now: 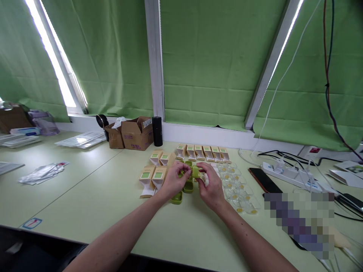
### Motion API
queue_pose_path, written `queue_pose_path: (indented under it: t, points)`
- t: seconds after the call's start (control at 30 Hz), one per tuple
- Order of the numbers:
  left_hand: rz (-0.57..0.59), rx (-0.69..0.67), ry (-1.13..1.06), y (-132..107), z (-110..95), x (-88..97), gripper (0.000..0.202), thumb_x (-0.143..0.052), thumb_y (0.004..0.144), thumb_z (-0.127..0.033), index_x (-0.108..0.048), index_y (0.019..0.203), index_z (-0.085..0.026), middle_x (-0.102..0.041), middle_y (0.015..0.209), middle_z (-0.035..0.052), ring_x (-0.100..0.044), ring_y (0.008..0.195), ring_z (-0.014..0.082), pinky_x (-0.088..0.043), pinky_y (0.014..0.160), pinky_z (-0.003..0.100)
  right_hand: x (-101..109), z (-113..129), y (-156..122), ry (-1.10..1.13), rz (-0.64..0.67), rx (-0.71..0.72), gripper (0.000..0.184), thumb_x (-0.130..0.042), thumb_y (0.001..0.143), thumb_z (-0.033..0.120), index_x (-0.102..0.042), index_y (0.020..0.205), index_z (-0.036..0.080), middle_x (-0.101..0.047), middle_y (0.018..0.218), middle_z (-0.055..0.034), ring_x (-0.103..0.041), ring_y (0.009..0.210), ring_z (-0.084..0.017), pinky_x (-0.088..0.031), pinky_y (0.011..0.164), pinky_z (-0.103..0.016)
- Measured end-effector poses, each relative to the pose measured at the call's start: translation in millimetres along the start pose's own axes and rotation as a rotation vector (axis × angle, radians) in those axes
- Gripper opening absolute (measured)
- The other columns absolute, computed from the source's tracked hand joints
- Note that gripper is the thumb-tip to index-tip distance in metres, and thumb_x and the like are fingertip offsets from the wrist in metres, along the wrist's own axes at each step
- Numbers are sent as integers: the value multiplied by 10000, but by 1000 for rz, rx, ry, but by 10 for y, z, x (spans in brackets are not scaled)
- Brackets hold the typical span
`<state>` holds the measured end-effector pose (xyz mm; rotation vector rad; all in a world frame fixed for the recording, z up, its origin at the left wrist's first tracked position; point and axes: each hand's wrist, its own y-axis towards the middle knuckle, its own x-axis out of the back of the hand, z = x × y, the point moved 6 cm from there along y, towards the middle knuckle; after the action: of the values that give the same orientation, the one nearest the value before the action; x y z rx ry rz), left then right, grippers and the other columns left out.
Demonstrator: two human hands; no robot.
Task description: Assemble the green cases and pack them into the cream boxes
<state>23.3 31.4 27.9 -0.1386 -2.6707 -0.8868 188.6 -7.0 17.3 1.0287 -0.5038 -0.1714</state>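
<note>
My right hand (210,186) grips a small olive-green plastic case (195,172) between thumb and fingers, raised over the table. Close against its left side, my left hand (178,176) is closed in a pinch; what lies between its fingertips is too small to make out. Below the hands stand more small green trays or case halves, among them one tray (177,198) at the front and another (188,186) behind it. Right of my right hand lie rows of clear plastic pieces with yellow centres (229,185). Opened cardboard boxes (146,177) with green labels stand to the left.
More small cardboard boxes (208,153) form a row at the back. Brown cartons (136,134) and a black cylinder (157,131) stand by the wall. At right lie a phone (265,180), a power strip (292,177) and cables. Flat plastic packets (42,173) lie far left.
</note>
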Motion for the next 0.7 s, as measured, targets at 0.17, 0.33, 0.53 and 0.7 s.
queue_pose_path:
  t: [0.17, 0.33, 0.53, 0.7]
  points:
    - [11, 22, -21, -1, -28, 9, 120, -686, 924, -297, -710, 858, -199, -638, 843, 38, -614, 824, 203, -530, 777, 336, 1, -8, 1, 5, -2, -7, 498, -558, 899, 71, -578, 1365, 246, -690, 1316, -125, -647, 1268, -293, -634, 978, -502]
    - [7, 26, -19, 4, -19, 22, 147, -707, 920, -320, -713, 838, -198, -637, 825, 36, -612, 811, 205, -531, 781, 343, 9, -14, 4, 4, 1, -22, 496, -560, 896, 67, -579, 1359, 245, -689, 1310, -125, -647, 1260, -296, -626, 990, -515]
    - [-5, 19, -16, 3, -11, 37, 144, -693, 931, -319, -715, 843, -207, -630, 796, 29, -616, 808, 204, -527, 779, 345, 19, -17, 7, 2, -7, -29, 483, -558, 902, 72, -584, 1354, 238, -689, 1311, -127, -650, 1252, -295, -619, 999, -513]
    - [5, 49, -1, -3, -5, 30, 171, -668, 938, -332, -704, 847, -192, -627, 804, 30, -605, 775, 191, -511, 772, 338, 21, -15, 15, 17, -8, -34, 477, -556, 911, 80, -581, 1358, 245, -683, 1313, -126, -641, 1256, -298, -610, 1015, -523]
